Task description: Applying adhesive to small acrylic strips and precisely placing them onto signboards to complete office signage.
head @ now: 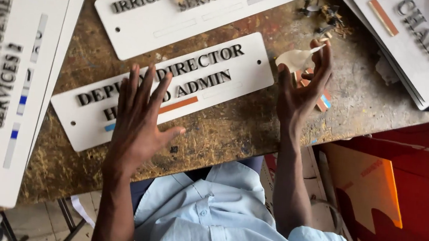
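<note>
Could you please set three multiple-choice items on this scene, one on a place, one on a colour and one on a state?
1. Where is the left hand?
A. over the middle white sign plate
B. under the workbench
C. on the shirt

2. What colour is the short strip beside that hand?
A. green
B. orange
C. black

3. What does the right hand do?
A. lies flat
B. makes a fist
C. pinches a pale scrap

Answers: 1 A, fingers spread across the plate; 2 B, orange below the lettering; 3 C, the scrap sits at the raised fingertips.

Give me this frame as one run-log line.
left hand: flat over white sign plate | right hand: pinching pale peeled scrap | surface: worn wooden bench
</note>
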